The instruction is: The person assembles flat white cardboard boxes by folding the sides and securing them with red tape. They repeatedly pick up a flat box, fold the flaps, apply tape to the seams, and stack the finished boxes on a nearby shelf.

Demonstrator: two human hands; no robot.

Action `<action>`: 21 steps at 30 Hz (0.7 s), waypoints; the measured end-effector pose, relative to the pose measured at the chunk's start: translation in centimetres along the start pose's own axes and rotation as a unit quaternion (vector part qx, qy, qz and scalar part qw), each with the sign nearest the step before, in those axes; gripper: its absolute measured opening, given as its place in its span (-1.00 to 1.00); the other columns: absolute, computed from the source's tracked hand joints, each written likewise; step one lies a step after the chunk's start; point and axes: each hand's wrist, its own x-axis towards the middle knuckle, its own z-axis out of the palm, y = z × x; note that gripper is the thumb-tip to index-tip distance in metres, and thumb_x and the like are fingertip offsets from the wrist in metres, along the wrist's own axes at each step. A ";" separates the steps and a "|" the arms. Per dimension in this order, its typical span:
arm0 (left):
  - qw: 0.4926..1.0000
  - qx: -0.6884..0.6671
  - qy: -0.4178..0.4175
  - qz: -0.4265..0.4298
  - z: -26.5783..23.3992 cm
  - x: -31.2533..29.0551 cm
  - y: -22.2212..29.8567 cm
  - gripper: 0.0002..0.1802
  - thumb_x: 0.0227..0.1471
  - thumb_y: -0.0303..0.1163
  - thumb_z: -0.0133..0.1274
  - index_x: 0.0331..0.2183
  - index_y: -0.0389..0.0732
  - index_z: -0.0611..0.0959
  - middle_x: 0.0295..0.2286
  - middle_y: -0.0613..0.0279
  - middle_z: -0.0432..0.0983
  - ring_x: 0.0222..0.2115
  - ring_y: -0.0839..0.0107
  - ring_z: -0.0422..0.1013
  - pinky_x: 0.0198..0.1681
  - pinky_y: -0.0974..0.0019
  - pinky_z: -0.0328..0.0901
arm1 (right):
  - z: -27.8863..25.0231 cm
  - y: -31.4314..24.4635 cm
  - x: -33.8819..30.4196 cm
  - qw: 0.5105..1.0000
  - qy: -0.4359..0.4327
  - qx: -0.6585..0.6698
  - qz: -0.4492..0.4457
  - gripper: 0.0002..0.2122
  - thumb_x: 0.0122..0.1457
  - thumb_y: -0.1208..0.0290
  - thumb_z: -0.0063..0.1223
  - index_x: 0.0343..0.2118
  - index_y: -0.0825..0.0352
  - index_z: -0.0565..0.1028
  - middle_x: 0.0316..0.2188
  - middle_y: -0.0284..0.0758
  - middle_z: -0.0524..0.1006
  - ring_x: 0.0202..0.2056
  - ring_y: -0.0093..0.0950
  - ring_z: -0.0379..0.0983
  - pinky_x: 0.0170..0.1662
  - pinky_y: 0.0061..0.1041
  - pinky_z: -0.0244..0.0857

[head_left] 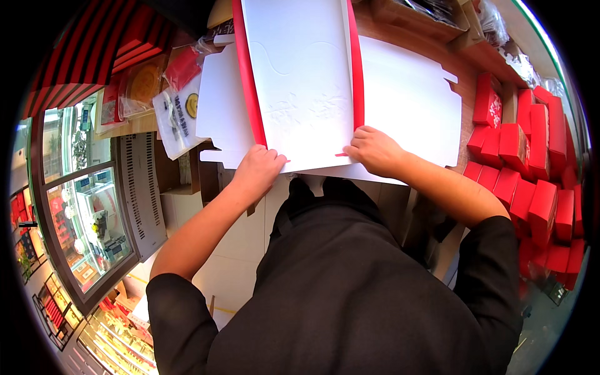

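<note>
A long cardboard box blank (306, 81), white inside with red sides folded up, stretches away from me on the table. My left hand (259, 167) grips its near left corner, fingers closed on the edge where the red side ends. At the near right corner my right hand (375, 150) pinches the card the same way. Faint embossed lines mark the white face. Beneath and to either side lies flat white cardboard (406, 100) with notched tabs; whether it is joined to the folded piece I cannot tell.
Red boxes (514, 145) are piled at the right. Open cartons (425, 19) with plastic-wrapped items stand along the back right. Plastic bags (178, 119) and red packets lie at the left, near a window (87, 200). The wooden tabletop (400, 42) shows behind the cardboard.
</note>
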 end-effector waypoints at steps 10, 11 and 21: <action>0.994 -0.102 -0.043 0.013 0.7 -1.3 1.3 -0.78 -0.28 -0.59 0.08 -0.42 -0.25 0.52 -0.56 0.11 0.43 -0.44 0.11 0.41 -0.31 0.14 0.31 | 0.4 -2.0 -2.5 0.994 -0.018 0.111 -0.008 -0.90 -0.09 0.47 0.04 -0.45 0.31 0.47 -0.48 -0.28 0.53 -0.27 -0.30 0.42 -0.04 -0.39 0.27; 0.991 -0.120 -0.055 0.016 0.6 -1.2 1.3 -0.78 -0.28 -0.59 0.08 -0.41 -0.26 0.53 -0.56 0.11 0.43 -0.42 0.09 0.42 -0.30 0.13 0.31 | 0.3 -2.0 -2.6 0.991 -0.019 0.136 -0.009 -0.88 -0.08 0.47 0.04 -0.43 0.32 0.49 -0.48 -0.27 0.53 -0.26 -0.29 0.42 -0.04 -0.38 0.27; 0.984 -0.131 -0.115 -0.039 -0.2 -0.6 1.5 -0.77 -0.25 -0.61 0.06 -0.39 -0.23 0.61 -0.45 0.07 0.53 -0.37 0.04 0.45 -0.27 0.06 0.33 | 0.4 -2.2 -2.3 0.979 -0.056 0.174 0.094 -0.85 0.06 0.45 0.04 -0.29 0.31 0.54 -0.37 -0.18 0.52 -0.16 -0.21 0.41 -0.01 -0.33 0.27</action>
